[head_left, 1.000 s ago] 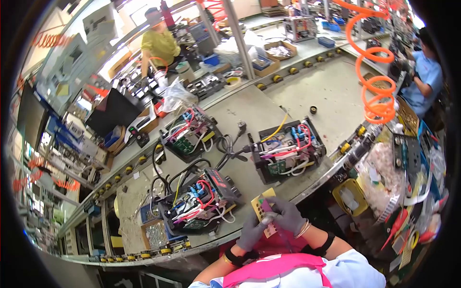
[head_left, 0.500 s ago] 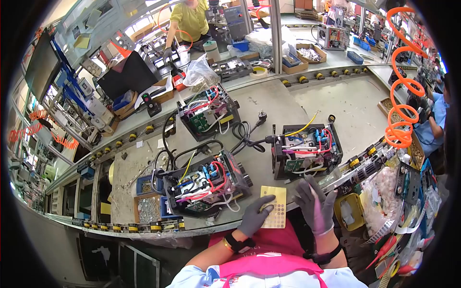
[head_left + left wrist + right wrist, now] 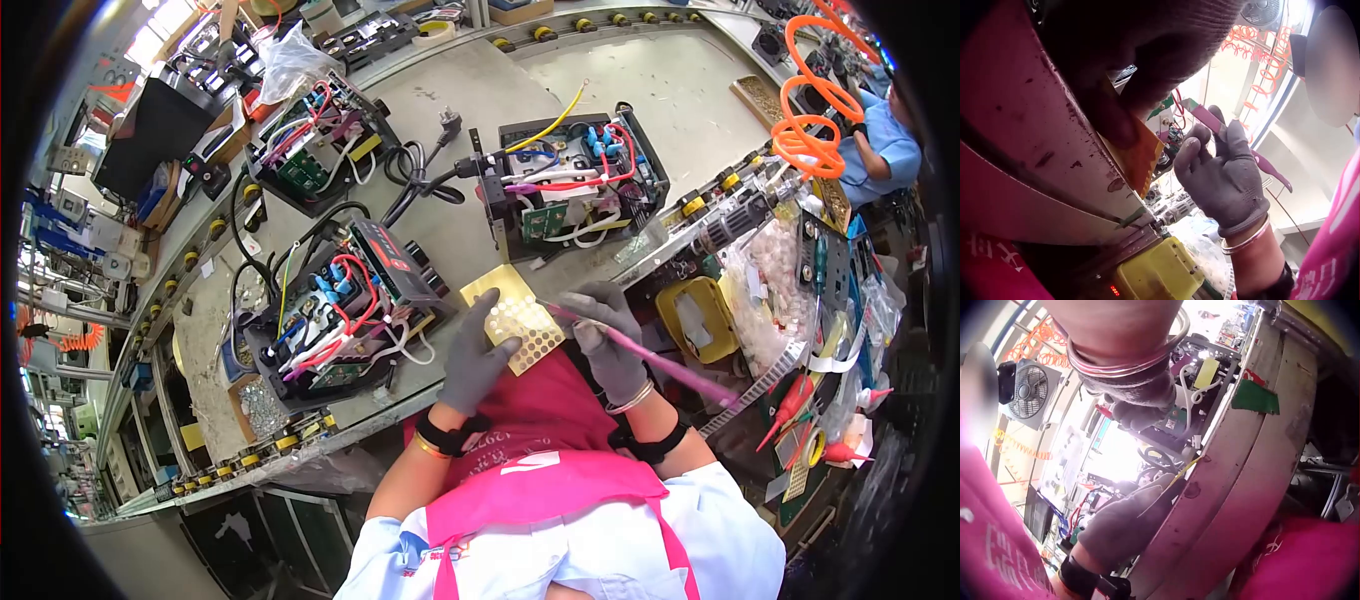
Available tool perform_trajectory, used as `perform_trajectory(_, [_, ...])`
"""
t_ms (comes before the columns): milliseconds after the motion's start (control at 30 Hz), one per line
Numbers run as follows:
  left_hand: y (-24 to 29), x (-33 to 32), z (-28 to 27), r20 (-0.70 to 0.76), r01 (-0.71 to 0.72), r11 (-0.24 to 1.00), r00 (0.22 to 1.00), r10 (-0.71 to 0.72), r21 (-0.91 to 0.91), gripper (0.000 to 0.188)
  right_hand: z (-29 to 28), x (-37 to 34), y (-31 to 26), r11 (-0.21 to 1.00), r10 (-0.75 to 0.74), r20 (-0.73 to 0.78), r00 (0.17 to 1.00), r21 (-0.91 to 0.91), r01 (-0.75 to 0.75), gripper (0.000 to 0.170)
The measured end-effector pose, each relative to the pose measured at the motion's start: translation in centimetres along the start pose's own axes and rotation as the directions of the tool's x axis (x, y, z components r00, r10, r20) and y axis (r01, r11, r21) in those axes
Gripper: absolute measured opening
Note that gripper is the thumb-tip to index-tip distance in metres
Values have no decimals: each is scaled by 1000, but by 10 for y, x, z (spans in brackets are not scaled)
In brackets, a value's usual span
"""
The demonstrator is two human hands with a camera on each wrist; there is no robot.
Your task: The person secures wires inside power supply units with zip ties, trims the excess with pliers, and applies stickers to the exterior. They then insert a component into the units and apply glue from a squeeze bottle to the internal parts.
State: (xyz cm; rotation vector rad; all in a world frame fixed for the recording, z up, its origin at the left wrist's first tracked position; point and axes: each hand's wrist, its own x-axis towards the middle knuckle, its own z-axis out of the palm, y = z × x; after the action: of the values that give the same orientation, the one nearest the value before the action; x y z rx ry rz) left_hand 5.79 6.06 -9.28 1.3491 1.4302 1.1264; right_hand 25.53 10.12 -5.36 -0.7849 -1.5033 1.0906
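My gloved left hand [image 3: 472, 362] holds a yellow sheet with rows of round dots [image 3: 535, 335] at the bench's front edge, thumb on its face. My gloved right hand [image 3: 612, 350] is just to the right of the sheet and grips a slim pink-purple tool [image 3: 672, 369]. The tool's thin end points at the sheet's right edge, and its long handle runs out past the hand. In the left wrist view the same tool [image 3: 1209, 119] passes between the right hand's fingers; its exact kind cannot be told. The right wrist view shows the sheet [image 3: 1163, 494] nearly edge-on.
Open electrical units with coloured wires stand on the bench: one near left [image 3: 330, 320], one at the back [image 3: 318, 140], one ahead right [image 3: 580, 185]. Black cables [image 3: 405, 175] run between them. A yellow bin [image 3: 697, 320] is at right; an orange coiled hose [image 3: 810, 150] hangs beyond.
The right hand's fingers were spread half a second ago; now they are curled round the tool, close to the sheet. The left hand keeps the sheet, now tilted. The head view has shifted downward.
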Motion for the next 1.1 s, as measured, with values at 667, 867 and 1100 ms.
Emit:
perform_trajectory(667, [3,-1,-1,48,3,989,999,4,-146,75,18,0,36,609,-175,477,862,-635,475,40])
perform_trajectory(867, [-3,-2,0,23,17,997,1000,-15,-74,73,18,-4,35,583,-145,489,860,-660,474,40])
perform_trajectory(1100, [-3,-3,1,7,-10,999,1000,10,-38,73,32,-11,41,499,-183,426,886,-736,457,40])
